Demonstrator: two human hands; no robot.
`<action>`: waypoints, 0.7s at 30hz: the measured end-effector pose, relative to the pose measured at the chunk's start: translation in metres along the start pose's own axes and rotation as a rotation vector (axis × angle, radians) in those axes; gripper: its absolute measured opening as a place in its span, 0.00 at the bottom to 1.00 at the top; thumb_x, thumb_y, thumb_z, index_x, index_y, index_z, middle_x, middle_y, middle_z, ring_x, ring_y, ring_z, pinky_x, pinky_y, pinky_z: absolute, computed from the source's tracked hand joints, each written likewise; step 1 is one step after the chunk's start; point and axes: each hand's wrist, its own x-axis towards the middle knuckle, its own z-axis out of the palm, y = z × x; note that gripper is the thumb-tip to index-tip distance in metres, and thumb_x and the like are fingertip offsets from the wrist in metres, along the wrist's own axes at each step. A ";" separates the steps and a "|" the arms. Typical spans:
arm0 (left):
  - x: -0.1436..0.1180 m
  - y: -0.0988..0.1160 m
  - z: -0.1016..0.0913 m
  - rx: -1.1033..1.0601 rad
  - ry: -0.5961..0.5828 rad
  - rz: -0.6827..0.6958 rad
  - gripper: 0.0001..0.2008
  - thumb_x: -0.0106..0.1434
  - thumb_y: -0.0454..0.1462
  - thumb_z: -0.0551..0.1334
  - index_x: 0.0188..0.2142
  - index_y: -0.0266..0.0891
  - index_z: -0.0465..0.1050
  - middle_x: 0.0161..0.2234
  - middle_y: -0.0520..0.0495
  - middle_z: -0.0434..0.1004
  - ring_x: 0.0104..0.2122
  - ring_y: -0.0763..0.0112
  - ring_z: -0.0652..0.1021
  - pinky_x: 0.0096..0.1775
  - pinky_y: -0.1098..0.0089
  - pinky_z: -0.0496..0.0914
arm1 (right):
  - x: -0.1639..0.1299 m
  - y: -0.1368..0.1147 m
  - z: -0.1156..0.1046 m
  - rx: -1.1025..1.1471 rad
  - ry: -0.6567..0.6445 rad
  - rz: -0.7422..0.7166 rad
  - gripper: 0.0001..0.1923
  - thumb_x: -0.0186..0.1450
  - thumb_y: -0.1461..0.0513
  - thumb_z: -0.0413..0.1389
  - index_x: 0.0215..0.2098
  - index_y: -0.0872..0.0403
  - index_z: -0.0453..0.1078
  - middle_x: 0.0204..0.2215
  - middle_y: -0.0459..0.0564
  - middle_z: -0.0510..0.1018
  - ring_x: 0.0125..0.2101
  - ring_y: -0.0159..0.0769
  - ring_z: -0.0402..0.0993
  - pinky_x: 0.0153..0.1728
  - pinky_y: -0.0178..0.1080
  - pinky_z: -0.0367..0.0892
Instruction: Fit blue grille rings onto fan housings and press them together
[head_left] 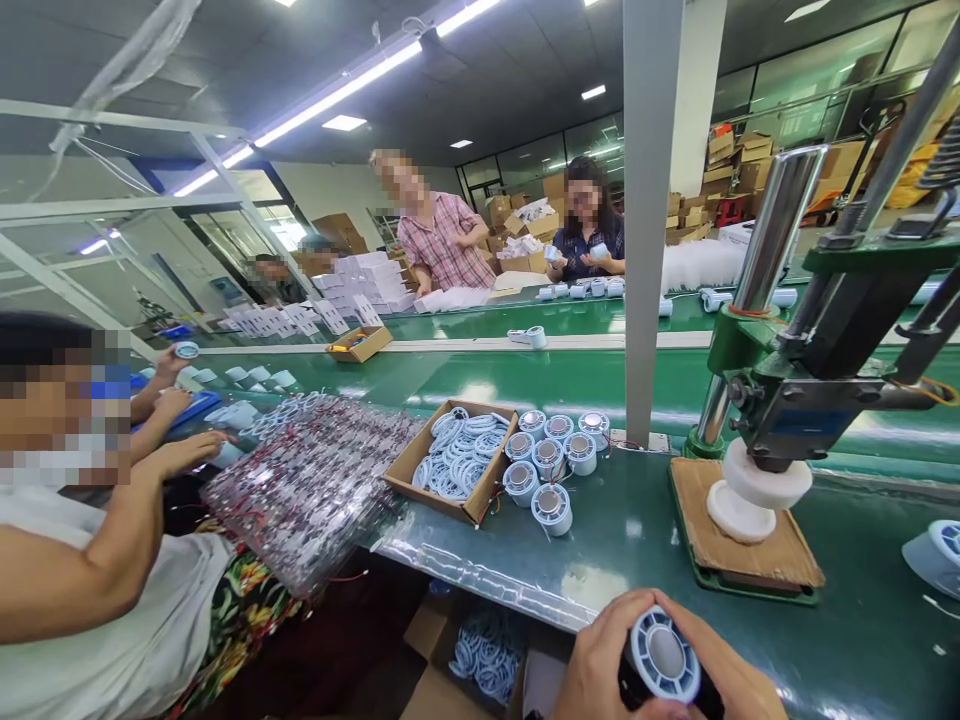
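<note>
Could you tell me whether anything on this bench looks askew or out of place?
Only slightly: the stack of clear trays sits skewed and juts over the green bench's front edge, and the cardboard box of white rings lies at an angle. Nothing looks spilled or damaged.

— What is seen at six o'clock?
— A round part [664, 660] of matt white plastic, smooth.
— And at three o'clock?
— A polished metal column [776, 232]; rough brown board [780, 555] is laid beneath, on glossy green tabletop [637, 530].

No legible text or labels anywhere
</note>
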 end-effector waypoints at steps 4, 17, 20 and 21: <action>-0.021 -0.015 0.019 0.068 0.090 -0.006 0.44 0.51 0.61 0.72 0.59 0.36 0.70 0.51 0.31 0.83 0.49 0.47 0.84 0.49 0.61 0.81 | 0.003 -0.007 -0.001 0.027 -0.021 -0.010 0.35 0.58 0.70 0.59 0.63 0.48 0.71 0.55 0.49 0.81 0.49 0.42 0.84 0.51 0.32 0.78; -0.024 -0.013 0.021 -0.082 0.098 0.024 0.43 0.54 0.59 0.71 0.63 0.37 0.68 0.56 0.31 0.80 0.54 0.46 0.81 0.54 0.58 0.77 | -0.003 -0.015 -0.010 0.034 -0.045 -0.065 0.40 0.59 0.70 0.60 0.69 0.50 0.63 0.59 0.51 0.76 0.53 0.44 0.81 0.54 0.33 0.76; -0.023 -0.011 0.016 -0.039 0.031 0.053 0.42 0.59 0.58 0.68 0.66 0.37 0.65 0.60 0.30 0.76 0.58 0.46 0.78 0.57 0.56 0.75 | -0.005 -0.018 -0.008 0.050 -0.016 -0.050 0.41 0.59 0.70 0.58 0.70 0.50 0.61 0.60 0.51 0.75 0.53 0.44 0.80 0.52 0.33 0.77; -0.024 -0.010 0.017 -0.006 0.039 0.043 0.43 0.59 0.58 0.68 0.66 0.37 0.65 0.60 0.30 0.76 0.58 0.46 0.78 0.57 0.56 0.76 | -0.004 -0.020 -0.007 0.057 0.005 -0.031 0.41 0.59 0.71 0.57 0.70 0.50 0.61 0.61 0.51 0.75 0.54 0.44 0.80 0.53 0.33 0.77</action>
